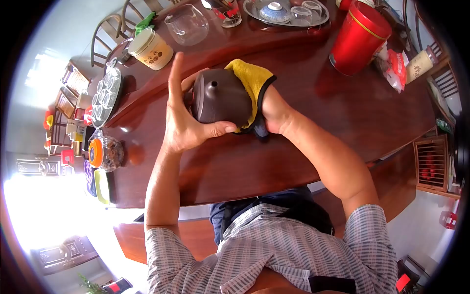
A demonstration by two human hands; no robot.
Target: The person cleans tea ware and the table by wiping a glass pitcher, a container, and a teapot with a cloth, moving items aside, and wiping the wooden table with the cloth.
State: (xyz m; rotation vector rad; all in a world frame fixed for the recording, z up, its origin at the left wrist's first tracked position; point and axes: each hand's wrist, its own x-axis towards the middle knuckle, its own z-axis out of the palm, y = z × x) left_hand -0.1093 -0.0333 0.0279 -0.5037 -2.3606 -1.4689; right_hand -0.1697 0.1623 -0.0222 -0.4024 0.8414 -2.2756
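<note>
A dark brown teapot (226,102) is held up above the table, tilted so its short spout points toward my view. My left hand (184,121) grips it from the left, thumb along the near edge, one finger stretched upward and the others partly behind the pot. A yellow cloth (251,81) with a dark border lies against the pot's right side. My right hand (275,112) holds this cloth to the pot; most of its fingers are hidden behind the cloth and pot.
On the dark red wooden table (293,147) stand a red canister (360,39), a cream tub (152,49), a clear glass bowl (187,27) and a jar with an orange lid (98,153). Trays of glasses (106,98) and cups (293,22) sit at the left and far side.
</note>
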